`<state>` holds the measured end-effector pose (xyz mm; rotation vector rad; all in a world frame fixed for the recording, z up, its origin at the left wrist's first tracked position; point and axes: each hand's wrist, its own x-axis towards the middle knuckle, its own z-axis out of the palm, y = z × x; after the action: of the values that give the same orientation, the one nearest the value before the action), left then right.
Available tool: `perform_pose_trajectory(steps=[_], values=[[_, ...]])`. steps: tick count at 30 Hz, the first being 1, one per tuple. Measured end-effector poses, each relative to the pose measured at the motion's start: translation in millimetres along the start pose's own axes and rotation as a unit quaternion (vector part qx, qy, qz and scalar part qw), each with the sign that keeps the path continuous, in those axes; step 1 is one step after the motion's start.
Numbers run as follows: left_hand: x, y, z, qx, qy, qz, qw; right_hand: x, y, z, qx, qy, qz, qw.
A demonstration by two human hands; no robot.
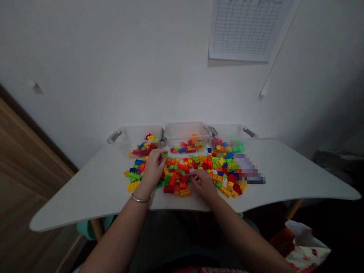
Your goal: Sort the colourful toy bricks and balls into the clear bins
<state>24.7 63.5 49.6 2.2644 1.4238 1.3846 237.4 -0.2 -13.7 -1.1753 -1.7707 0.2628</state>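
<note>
A wide heap of small plastic building bricks (178, 180) in red, orange, yellow, green and blue covers the middle of the white table (85, 197). My left hand (152, 168) rests at the heap's left side, its fingertips by a small green brick (165, 154). My right hand (203, 185) lies over the heap's near edge, fingers reaching left among red and yellow bricks. Neither view of the fingers settles whether a brick is held. A thin metal bangle (140, 198) circles my left wrist.
Three clear plastic bins with grey handles stand in a row at the table's far edge, and the middle bin (186, 131) holds mixed bricks. A pixelated patch (247, 168) covers something on the heap's right. A patterned bag (305, 246) sits low at right.
</note>
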Motion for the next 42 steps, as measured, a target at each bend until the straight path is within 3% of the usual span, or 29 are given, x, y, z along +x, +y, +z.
perform_pose_trajectory(steps=[3, 10, 15, 23, 26, 33, 42], values=[[7.6, -6.0, -13.3, 0.006, 0.091, 0.006, 0.996, -0.1, -0.7, 0.2, 0.002, -0.001, 0.0, 1.0], [46.0, -38.3, -40.1, 0.112, 0.177, -0.05, 0.976, -0.1, -1.8, 0.3, 0.008, 0.002, -0.002, 1.0], [62.8, -55.6, -53.9, 0.253, 0.114, -0.153, 0.949, -0.2, -1.9, 0.5, 0.009, 0.004, -0.001, 1.0], [75.1, -61.8, -52.9, 0.309, 0.035, -0.184, 0.933, -0.3, -0.3, 0.1, 0.013, -0.008, 0.001, 1.0], [74.3, -64.3, -48.8, 0.341, 0.001, -0.168, 0.925, -0.4, -0.2, 0.4, 0.014, -0.007, -0.002, 1.0], [62.9, -64.0, -46.4, 0.313, 0.008, -0.123, 0.942, -0.5, 0.5, 1.3, 0.007, -0.011, -0.001, 1.0], [64.1, -73.7, -48.3, 0.233, 0.023, -0.146, 0.961, 1.3, -0.9, 0.3, 0.01, -0.034, 0.0, 0.999]])
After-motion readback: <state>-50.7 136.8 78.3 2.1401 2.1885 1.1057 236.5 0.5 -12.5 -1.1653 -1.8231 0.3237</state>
